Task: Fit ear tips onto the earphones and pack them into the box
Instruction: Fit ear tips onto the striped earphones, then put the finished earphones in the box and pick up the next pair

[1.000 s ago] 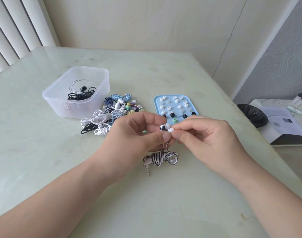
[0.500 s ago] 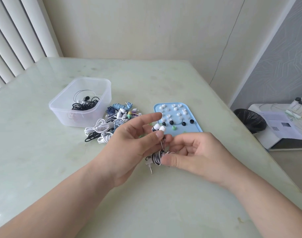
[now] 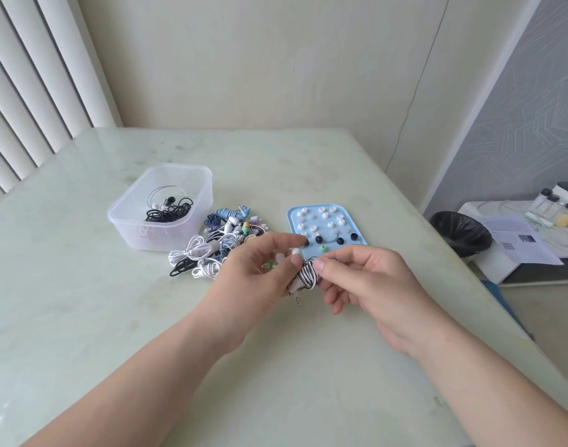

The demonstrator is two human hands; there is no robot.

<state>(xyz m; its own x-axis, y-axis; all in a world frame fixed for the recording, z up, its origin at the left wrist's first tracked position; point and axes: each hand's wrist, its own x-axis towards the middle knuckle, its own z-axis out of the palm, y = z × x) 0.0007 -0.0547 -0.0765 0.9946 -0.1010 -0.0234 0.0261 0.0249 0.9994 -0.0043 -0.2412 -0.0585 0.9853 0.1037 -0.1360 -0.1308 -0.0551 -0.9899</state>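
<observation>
The table point(image 3: 114, 317) carries the box point(image 3: 127, 227) well left of the tray point(image 3: 290, 221), with a few earphones already inside it, and the unsorted pile point(image 3: 211, 250) lies between box and tray. At the tray's near edge my left hand point(image 3: 253, 279) and right hand point(image 3: 373, 282) meet on the striped earphone point(image 3: 306, 274). A second ago both hands were pinching a bud and a white tip together; now the right one has dropped to the wound cable, so I judge the fitting done and this set ready for the box. Left thumb and curled fingers clamp the buds, a white tip point(image 3: 296, 251) showing at the thumb, the forefinger stretched toward the tray. Right thumb and forefinger pinch the coil, the other fingers loosely bent beneath. The plug point(image 3: 297, 298) dangles below; spare tips point(image 3: 324, 215) dot the tray.
</observation>
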